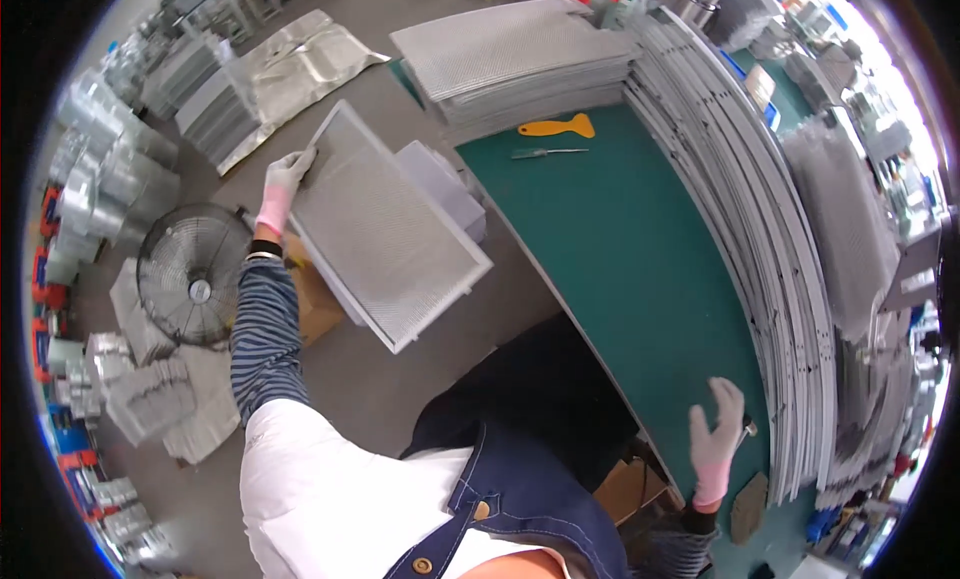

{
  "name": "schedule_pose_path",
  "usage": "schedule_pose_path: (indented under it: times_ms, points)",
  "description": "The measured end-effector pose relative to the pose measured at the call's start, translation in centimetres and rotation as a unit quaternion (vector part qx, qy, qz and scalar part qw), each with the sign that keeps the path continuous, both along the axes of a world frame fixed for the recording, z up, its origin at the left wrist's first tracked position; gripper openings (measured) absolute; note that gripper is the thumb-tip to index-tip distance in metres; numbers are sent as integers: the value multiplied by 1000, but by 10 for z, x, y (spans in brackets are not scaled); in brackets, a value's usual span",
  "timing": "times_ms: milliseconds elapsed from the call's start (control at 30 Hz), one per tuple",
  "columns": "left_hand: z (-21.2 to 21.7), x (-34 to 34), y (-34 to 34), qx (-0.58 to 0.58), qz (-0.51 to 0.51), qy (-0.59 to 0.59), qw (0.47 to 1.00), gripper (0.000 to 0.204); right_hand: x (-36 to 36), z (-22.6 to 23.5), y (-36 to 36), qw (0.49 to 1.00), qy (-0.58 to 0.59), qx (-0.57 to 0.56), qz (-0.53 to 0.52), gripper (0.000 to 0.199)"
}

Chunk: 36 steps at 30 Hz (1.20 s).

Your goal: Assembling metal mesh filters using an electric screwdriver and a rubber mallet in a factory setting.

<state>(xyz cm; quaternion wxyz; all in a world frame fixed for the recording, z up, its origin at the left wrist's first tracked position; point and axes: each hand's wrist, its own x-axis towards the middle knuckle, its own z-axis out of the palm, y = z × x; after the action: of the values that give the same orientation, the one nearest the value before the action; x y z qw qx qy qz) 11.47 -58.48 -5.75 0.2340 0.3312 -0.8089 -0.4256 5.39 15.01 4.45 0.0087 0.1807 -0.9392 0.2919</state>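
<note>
My left hand (287, 179), in a white glove with a pink cuff, is stretched out to the left. Its fingers close on the long edge of a white-framed mesh panel (385, 229), which lies tilted over a pale box-like stack (442, 189) beside the table. My right hand (717, 439), gloved the same way, is held over the near right part of the green tabletop (610, 229). Its fingers are spread and nothing is in them. A small metal object (749, 428) shows beside that hand, too small to name.
A yellow scraper (557, 127) and a screwdriver (548, 154) lie at the table's far end, before stacked mesh sheets (510, 54). Long grey frame strips (740, 229) line the right side. A floor fan (198, 274) stands left, near a silvery sheet (305, 64).
</note>
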Motion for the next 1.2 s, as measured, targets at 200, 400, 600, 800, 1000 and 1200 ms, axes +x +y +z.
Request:
schedule_pose_path:
  times_ms: [200,400,600,800,1000,1200]
  points:
    - [-28,-20,-35,-373,44,-381,845,77,-58,15,77,978,70,156,-116,38]
    - [56,-120,-47,-532,77,148,830,38,-176,108,173,928,250,50,-272,33]
    - [200,-267,221,-333,-255,188,888,25,-271,128,234,936,249,131,-211,38]
    - [183,-385,247,-456,-235,-112,851,58,-308,132,128,957,226,171,-59,90]
    - [149,-419,262,-426,-283,-248,823,70,-334,129,127,943,152,285,-80,99]
    - [164,-418,270,-385,-298,-215,847,77,-342,148,164,984,115,136,13,85]
